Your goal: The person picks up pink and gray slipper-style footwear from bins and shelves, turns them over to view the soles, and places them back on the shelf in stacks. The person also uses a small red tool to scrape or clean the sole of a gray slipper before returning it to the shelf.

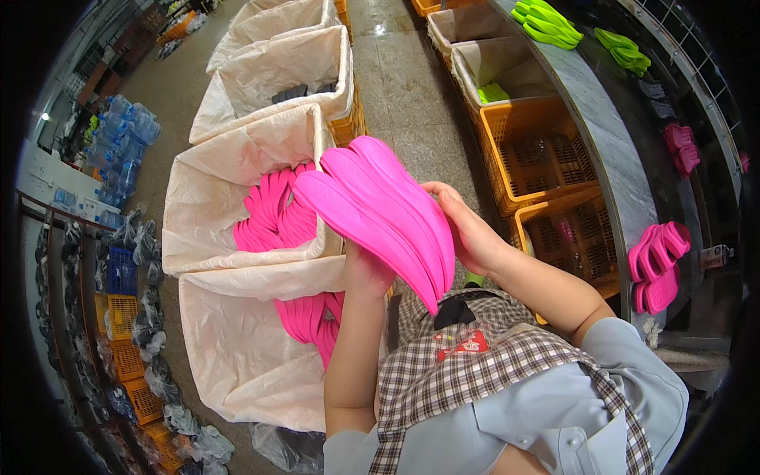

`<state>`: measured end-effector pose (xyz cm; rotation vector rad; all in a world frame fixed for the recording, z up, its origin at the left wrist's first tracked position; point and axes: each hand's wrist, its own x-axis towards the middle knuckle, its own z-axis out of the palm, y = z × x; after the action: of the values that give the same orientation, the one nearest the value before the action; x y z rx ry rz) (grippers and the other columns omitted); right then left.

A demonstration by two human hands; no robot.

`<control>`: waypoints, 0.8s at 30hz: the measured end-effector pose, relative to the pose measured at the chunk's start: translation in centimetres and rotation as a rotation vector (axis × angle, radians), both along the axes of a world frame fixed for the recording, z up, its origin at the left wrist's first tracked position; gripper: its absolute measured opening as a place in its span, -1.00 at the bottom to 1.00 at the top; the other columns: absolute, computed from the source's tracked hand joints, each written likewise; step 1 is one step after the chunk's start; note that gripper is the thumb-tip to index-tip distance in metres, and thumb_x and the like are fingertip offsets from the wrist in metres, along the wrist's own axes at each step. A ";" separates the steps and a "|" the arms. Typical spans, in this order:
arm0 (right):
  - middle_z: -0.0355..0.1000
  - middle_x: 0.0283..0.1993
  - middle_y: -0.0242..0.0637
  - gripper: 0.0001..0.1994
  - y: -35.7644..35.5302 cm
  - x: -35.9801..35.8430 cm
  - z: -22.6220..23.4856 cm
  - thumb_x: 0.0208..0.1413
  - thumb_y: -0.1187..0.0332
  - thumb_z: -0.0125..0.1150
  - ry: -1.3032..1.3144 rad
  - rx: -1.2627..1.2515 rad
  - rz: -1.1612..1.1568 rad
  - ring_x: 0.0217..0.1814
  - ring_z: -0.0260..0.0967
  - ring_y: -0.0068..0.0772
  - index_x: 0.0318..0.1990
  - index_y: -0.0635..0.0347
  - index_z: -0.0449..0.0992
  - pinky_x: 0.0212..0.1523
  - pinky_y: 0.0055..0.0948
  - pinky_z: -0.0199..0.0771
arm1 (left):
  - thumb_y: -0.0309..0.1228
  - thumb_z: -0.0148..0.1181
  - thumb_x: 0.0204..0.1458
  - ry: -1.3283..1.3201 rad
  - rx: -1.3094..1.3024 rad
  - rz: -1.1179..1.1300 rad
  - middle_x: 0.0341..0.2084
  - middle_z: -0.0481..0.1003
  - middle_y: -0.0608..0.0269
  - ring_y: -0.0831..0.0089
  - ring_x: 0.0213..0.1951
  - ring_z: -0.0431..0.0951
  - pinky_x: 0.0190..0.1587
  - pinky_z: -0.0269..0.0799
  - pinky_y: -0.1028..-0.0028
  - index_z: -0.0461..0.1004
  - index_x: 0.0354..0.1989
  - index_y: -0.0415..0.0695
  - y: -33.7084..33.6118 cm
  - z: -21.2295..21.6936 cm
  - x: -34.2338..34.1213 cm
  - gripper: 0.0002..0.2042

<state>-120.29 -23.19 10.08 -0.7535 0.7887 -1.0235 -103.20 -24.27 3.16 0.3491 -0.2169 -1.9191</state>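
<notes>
A stack of several bright pink foam slippers (388, 210) is held up in front of my chest, tilted, with the smooth, faintly patterned soles showing. My left hand (368, 269) supports the stack from its left underside, its fingers mostly hidden behind the slippers. My right hand (467, 233) presses against the right side, fingers bent along the edge. Just left of the stack stands a cloth-lined bin (198, 198) with more pink slippers (277, 210) piled inside. A nearer lined bin (222, 348) also contains pink slippers (313, 321), partly covered by my left forearm.
Farther lined bins (229, 83) continue the left row, one with dark slippers. Orange crates (507, 158) line the right side beside a long grey counter (609, 150) bearing green slippers (546, 24). Pink slippers (661, 265) lie beyond it. Water bottles (123, 142) stand far left.
</notes>
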 end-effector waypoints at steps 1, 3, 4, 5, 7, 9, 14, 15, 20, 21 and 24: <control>0.14 0.18 -0.22 -0.45 -0.1 -0.2 0.1 0.24 -0.01 -0.09 0.031 -0.016 0.010 0.26 0.09 -0.37 0.22 0.15 0.06 0.20 -0.33 0.17 | -0.10 0.12 0.10 -0.020 -0.016 0.010 0.07 0.35 0.13 0.22 0.07 0.40 0.08 0.40 0.21 0.18 0.20 -0.18 0.0 -0.1 0.2 -0.42; 0.15 0.16 -0.19 -0.44 -0.2 -0.5 0.5 0.21 0.04 0.00 0.093 -0.034 0.026 0.24 0.11 -0.38 0.22 0.18 0.05 0.21 -0.36 0.17 | -0.15 0.12 0.10 -0.107 -0.052 0.041 0.04 0.36 0.12 0.24 0.04 0.43 0.05 0.43 0.26 0.19 0.18 -0.20 0.1 -0.2 0.5 -0.45; 0.15 0.15 -0.19 -0.41 -0.2 -0.7 0.8 0.18 0.07 0.07 0.114 -0.079 0.035 0.24 0.11 -0.38 0.22 0.20 0.05 0.22 -0.35 0.16 | -0.12 0.10 0.11 -0.106 -0.093 0.040 0.05 0.36 0.11 0.23 0.05 0.43 0.07 0.42 0.25 0.19 0.18 -0.21 0.1 -0.2 0.5 -0.44; 0.15 0.15 -0.18 -0.39 -0.1 -0.9 1.1 0.14 0.10 0.13 0.136 -0.111 0.045 0.23 0.12 -0.38 0.22 0.22 0.04 0.23 -0.35 0.15 | -0.09 0.08 0.11 -0.134 -0.128 0.047 0.06 0.36 0.10 0.22 0.05 0.42 0.08 0.41 0.23 0.20 0.18 -0.22 0.1 -0.2 0.5 -0.43; 0.15 0.15 -0.16 -0.32 0.0 -1.1 1.5 0.07 0.15 0.24 0.165 -0.153 0.061 0.23 0.12 -0.37 0.22 0.24 0.03 0.25 -0.34 0.13 | -0.06 0.07 0.11 -0.212 -0.173 0.060 0.07 0.36 0.09 0.21 0.06 0.42 0.10 0.40 0.23 0.20 0.18 -0.23 0.3 0.0 0.5 -0.41; 0.15 0.17 -0.16 -0.25 0.1 -1.4 1.8 0.00 0.19 0.32 0.174 -0.176 0.071 0.24 0.11 -0.37 0.24 0.26 0.01 0.26 -0.33 0.12 | -0.07 0.09 0.10 -0.303 -0.198 0.068 0.07 0.36 0.10 0.22 0.06 0.42 0.10 0.40 0.24 0.19 0.18 -0.23 0.4 0.2 0.4 -0.41; 0.14 0.24 -0.16 -0.13 0.4 -1.8 2.2 -0.07 0.21 0.38 0.248 -0.190 0.064 0.29 0.10 -0.40 0.31 0.26 -0.05 0.27 -0.34 0.11 | -0.27 0.13 0.11 -0.271 -0.210 0.059 0.03 0.36 0.14 0.29 0.01 0.44 0.02 0.45 0.31 0.18 0.17 -0.22 0.6 0.7 0.2 -0.50; 0.13 0.25 -0.16 -0.11 0.5 -1.9 2.2 -0.08 0.20 0.39 0.262 -0.195 0.063 0.30 0.08 -0.39 0.32 0.27 -0.07 0.28 -0.34 0.09 | -0.27 0.13 0.11 -0.289 -0.216 0.057 0.03 0.36 0.14 0.28 0.02 0.44 0.02 0.45 0.30 0.18 0.17 -0.22 0.6 0.7 0.2 -0.50; 0.06 0.31 -0.13 -0.02 0.4 -2.7 2.3 -0.17 0.26 0.47 0.304 -0.195 0.123 0.35 0.01 -0.34 0.34 0.31 -0.09 0.33 -0.32 0.01 | -0.20 0.18 0.08 -0.488 -0.273 0.054 0.01 0.36 0.18 0.34 0.00 0.43 0.01 0.43 0.33 0.21 0.14 -0.20 0.7 0.1 0.3 -0.48; 0.05 0.32 -0.12 -0.01 0.3 -2.8 2.2 -0.19 0.27 0.48 0.337 -0.210 0.144 0.36 -0.01 -0.34 0.34 0.31 -0.08 0.33 -0.32 -0.01 | -0.19 0.18 0.08 -0.531 -0.310 0.058 0.00 0.36 0.19 0.36 -0.01 0.43 0.00 0.42 0.35 0.22 0.13 -0.20 0.9 -0.1 0.4 -0.48; 0.07 0.30 -0.05 0.03 0.2 -3.2 2.0 -0.21 0.27 0.50 0.367 -0.272 0.179 0.35 0.02 -0.28 0.34 0.33 -0.13 0.32 -0.30 0.04 | -0.18 0.17 0.09 -0.687 -0.375 0.071 -0.01 0.37 0.19 0.38 0.00 0.41 -0.01 0.40 0.36 0.24 0.11 -0.19 0.9 -0.9 1.1 -0.51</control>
<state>-123.48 -23.02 12.09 -1.2474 0.8847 -0.8495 -102.10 -23.37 2.26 0.7383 -0.9856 -1.5833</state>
